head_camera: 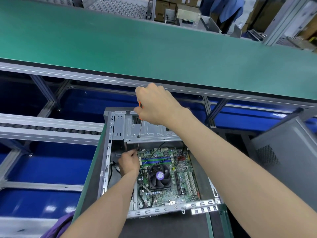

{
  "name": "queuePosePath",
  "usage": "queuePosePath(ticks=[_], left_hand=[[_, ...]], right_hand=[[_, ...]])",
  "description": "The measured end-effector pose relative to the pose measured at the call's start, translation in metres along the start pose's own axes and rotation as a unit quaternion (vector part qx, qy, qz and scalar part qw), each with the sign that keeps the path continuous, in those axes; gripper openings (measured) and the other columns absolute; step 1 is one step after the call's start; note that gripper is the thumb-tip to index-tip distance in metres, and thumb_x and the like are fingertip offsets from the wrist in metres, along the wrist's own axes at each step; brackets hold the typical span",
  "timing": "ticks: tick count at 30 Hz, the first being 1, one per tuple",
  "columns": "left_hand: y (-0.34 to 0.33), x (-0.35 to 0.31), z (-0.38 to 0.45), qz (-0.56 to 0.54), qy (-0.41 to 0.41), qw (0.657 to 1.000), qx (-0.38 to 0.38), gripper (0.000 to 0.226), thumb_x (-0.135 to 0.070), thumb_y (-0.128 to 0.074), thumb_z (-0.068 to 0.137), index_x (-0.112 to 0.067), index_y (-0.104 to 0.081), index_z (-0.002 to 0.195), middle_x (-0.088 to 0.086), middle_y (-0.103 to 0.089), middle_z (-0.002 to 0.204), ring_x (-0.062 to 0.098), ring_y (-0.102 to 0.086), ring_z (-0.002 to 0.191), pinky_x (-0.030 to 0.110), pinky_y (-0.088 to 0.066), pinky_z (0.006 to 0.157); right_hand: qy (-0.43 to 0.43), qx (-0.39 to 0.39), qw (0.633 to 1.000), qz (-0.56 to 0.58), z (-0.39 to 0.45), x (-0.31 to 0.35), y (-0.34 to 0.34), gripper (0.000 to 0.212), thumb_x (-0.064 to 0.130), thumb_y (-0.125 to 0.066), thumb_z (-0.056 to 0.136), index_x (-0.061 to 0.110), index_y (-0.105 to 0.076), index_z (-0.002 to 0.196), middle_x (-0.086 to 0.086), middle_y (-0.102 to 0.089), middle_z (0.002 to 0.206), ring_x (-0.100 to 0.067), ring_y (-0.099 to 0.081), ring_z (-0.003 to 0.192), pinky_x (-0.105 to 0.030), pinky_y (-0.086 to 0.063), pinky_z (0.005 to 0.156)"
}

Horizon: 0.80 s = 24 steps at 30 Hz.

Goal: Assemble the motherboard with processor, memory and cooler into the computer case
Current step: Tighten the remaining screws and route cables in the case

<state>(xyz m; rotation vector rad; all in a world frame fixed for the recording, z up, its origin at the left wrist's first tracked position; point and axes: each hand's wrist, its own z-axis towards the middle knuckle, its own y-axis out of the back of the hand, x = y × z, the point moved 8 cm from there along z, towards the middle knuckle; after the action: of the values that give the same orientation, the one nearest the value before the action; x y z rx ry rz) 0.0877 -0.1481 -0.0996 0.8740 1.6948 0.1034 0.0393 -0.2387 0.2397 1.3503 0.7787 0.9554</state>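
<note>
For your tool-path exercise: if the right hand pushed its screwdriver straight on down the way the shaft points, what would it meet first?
Probably the far left corner of the motherboard, where the left hand steadies the tip. The right hand holds the screwdriver through the metal bracket; depth is unclear.

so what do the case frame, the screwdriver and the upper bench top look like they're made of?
Case frame: looks like bare sheet steel, dull grey, with stamped slots and punched holes.
Screwdriver: slim bright shaft, likely steel; the orange and black handle gripped by the right hand looks plastic or rubber, mostly hidden.
Upper bench top: matte green mat, probably rubber or vinyl, on a grey aluminium-looking rail.
</note>
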Motion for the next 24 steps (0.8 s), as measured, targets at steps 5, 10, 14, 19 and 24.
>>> queuePosePath(ticks=[5,10,14,19,24], left_hand=[[-0.001,-0.002,-0.001,0.002,0.003,1.0,0.006,0.023,-0.018,-0.063,0.096,-0.018,-0.074,0.116,0.011,-0.075,0.096,0.02,-0.06,0.055,0.026,-0.053,0.067],[0.005,-0.01,-0.003,0.051,-0.013,0.999,-0.009,0.022,-0.023,-0.064,0.096,-0.022,-0.074,0.115,0.011,-0.073,0.105,0.009,-0.052,0.055,0.021,-0.042,0.062],[0.011,-0.019,-0.007,0.11,-0.03,0.993,-0.01,0.02,-0.028,-0.064,0.096,-0.027,-0.075,0.113,0.011,-0.073,0.108,0.027,-0.062,0.075,0.028,-0.048,0.071],[0.013,-0.027,-0.009,0.22,-0.069,0.973,-0.02,0.022,-0.036,-0.06,0.097,-0.037,-0.071,0.115,0.011,-0.072,0.103,0.034,-0.066,0.091,0.034,-0.047,0.072],[0.012,-0.037,-0.01,0.294,-0.117,0.948,-0.024,0.022,-0.031,-0.056,0.098,-0.039,-0.072,0.112,0.008,-0.073,0.092,0.031,-0.068,0.085,0.03,-0.042,0.065]], right_hand=[[0.012,0.01,1.0,0.021,-0.001,0.003,0.001,0.017,0.014,-0.059,0.079,0.008,-0.05,0.093,-0.006,-0.047,0.082,-0.032,-0.051,0.078,-0.038,-0.044,0.06],[0.008,0.0,1.0,0.014,0.0,0.0,0.003,0.017,0.016,-0.059,0.085,0.008,-0.047,0.094,-0.002,-0.04,0.077,-0.032,-0.048,0.077,-0.038,-0.039,0.062],[0.01,-0.011,1.0,-0.011,0.003,0.007,0.004,0.022,0.023,-0.059,0.09,0.013,-0.039,0.093,0.0,-0.032,0.075,-0.031,-0.042,0.077,-0.038,-0.031,0.063],[0.023,0.022,0.999,0.039,0.006,0.006,0.005,0.017,0.011,-0.056,0.082,0.008,-0.047,0.097,-0.006,-0.05,0.094,-0.032,-0.051,0.082,-0.038,-0.042,0.065],[0.011,-0.011,1.0,-0.009,0.009,0.011,0.005,0.023,0.025,-0.059,0.091,0.013,-0.039,0.092,0.002,-0.031,0.076,-0.03,-0.041,0.077,-0.037,-0.032,0.064]])
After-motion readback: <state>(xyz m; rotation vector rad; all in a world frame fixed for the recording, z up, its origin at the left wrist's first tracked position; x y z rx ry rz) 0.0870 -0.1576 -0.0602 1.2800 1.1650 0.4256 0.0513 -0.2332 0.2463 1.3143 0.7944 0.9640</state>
